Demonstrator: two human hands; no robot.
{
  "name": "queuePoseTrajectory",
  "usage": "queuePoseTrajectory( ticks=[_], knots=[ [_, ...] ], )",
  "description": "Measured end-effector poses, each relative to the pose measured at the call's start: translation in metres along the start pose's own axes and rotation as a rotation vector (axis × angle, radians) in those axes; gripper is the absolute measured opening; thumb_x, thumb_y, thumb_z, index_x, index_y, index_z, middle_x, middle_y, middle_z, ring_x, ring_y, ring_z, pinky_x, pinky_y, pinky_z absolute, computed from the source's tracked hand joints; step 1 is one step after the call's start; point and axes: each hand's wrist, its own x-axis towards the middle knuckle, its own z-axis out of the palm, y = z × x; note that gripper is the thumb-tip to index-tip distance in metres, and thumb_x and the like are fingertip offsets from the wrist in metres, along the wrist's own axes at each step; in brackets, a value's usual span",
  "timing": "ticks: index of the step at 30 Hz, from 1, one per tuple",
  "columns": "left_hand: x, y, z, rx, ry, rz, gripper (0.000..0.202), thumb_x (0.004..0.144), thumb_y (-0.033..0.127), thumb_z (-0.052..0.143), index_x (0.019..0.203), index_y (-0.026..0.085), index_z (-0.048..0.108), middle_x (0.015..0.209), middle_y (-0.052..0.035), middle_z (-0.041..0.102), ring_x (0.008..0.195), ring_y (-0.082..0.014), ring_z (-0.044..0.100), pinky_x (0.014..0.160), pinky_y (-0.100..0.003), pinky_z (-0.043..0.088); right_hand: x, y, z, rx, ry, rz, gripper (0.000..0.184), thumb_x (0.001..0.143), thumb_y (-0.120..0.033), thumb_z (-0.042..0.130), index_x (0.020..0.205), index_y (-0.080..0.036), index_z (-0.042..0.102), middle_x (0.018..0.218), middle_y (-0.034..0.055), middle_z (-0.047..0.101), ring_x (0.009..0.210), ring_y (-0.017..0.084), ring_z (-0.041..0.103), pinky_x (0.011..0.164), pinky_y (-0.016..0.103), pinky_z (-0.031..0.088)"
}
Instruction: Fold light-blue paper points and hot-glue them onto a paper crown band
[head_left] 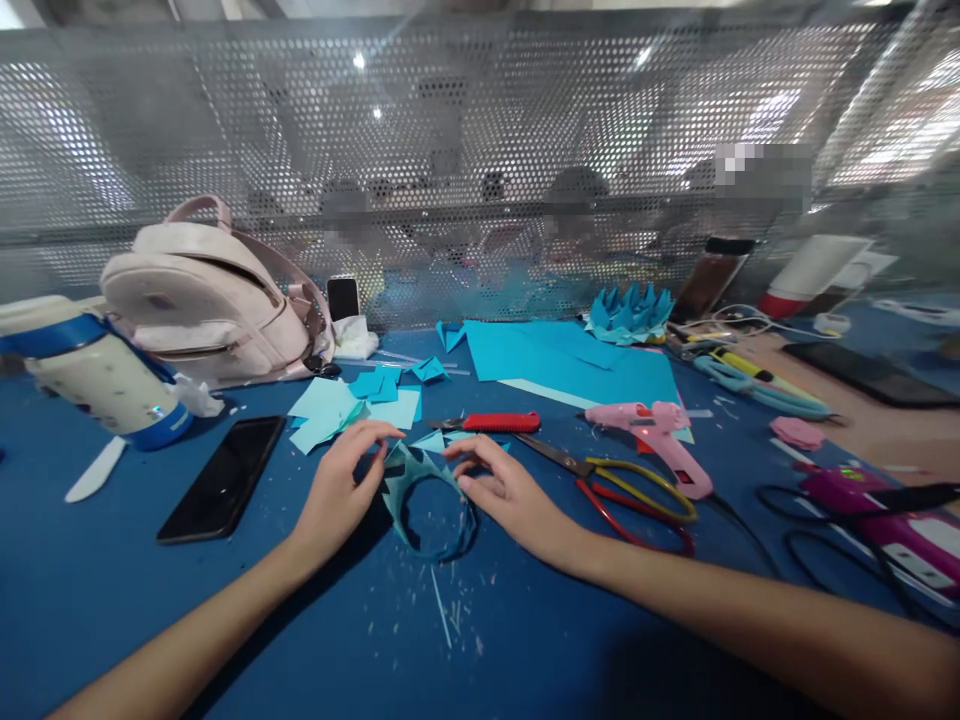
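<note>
A ring of teal paper with pointed tips, a paper crown (420, 500), stands on the blue table (225, 620) in front of me. My left hand (341, 490) pinches its left side with bent fingers. My right hand (502, 490) grips its right side, fingers curled on the rim. Loose teal paper pieces (352, 405) lie just behind the crown. A red utility knife (499, 422) and yellow-and-red scissors (630, 490) lie right of my right hand.
A pink glue gun (660, 440) lies at right, blue paper sheets (570, 365) and a finished paper crown (628, 312) behind. A black phone (223, 478), a bottle (97, 375) and a pink backpack (210, 300) sit at left. A perforated metal screen (480, 150) closes the back; people sit beyond it.
</note>
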Motion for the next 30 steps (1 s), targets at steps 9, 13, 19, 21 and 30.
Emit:
queuePoseTrajectory(
  ticks=[9, 13, 19, 21, 30],
  knots=[
    [0.007, -0.029, 0.004, 0.193, -0.149, 0.014, 0.016, 0.091, 0.027, 0.061, 0.106, 0.025, 0.065, 0.108, -0.0049, 0.067, 0.103, -0.0273, 0.058, 0.087, -0.042, 0.038, -0.002, -0.010, -0.002, -0.205, -0.028, -0.093, 0.016, 0.094, -0.020, 0.049, 0.104, -0.021, 0.061, 0.103, 0.0053, 0.058, 0.088, 0.017, 0.056, 0.075, 0.029, 0.046],
    [0.008, -0.028, 0.006, 0.189, -0.184, 0.028, 0.020, 0.088, 0.022, 0.065, 0.108, 0.025, 0.064, 0.107, -0.0042, 0.066, 0.097, -0.0244, 0.060, 0.085, -0.039, 0.039, -0.004, -0.011, -0.002, -0.220, -0.008, -0.135, 0.017, 0.095, -0.020, 0.048, 0.103, -0.020, 0.062, 0.103, 0.0052, 0.059, 0.090, 0.017, 0.057, 0.076, 0.029, 0.045],
    [0.009, -0.030, 0.002, 0.175, -0.165, 0.012, 0.013, 0.087, 0.024, 0.065, 0.099, 0.021, 0.064, 0.095, -0.0037, 0.068, 0.083, -0.0209, 0.060, 0.080, -0.036, 0.040, -0.004, -0.012, -0.002, -0.176, 0.043, -0.133, 0.016, 0.093, -0.020, 0.048, 0.099, -0.020, 0.063, 0.101, 0.0050, 0.063, 0.093, 0.018, 0.059, 0.080, 0.030, 0.045],
    [0.009, -0.031, 0.001, 0.163, -0.157, 0.008, 0.010, 0.086, 0.025, 0.066, 0.094, 0.020, 0.064, 0.090, -0.0032, 0.067, 0.081, -0.0203, 0.060, 0.079, -0.035, 0.041, -0.003, -0.011, -0.002, -0.148, 0.066, -0.115, 0.015, 0.093, -0.021, 0.048, 0.098, -0.020, 0.063, 0.101, 0.0051, 0.064, 0.094, 0.019, 0.059, 0.081, 0.030, 0.045],
    [0.007, -0.023, -0.004, 0.078, -0.094, 0.024, 0.011, 0.087, 0.021, 0.061, 0.077, 0.019, 0.064, 0.087, -0.0036, 0.064, 0.081, -0.0194, 0.060, 0.075, -0.031, 0.046, -0.002, -0.010, -0.004, -0.109, 0.092, -0.089, 0.015, 0.093, -0.024, 0.049, 0.094, -0.019, 0.063, 0.099, 0.0057, 0.065, 0.094, 0.019, 0.060, 0.081, 0.030, 0.045]
  ],
)
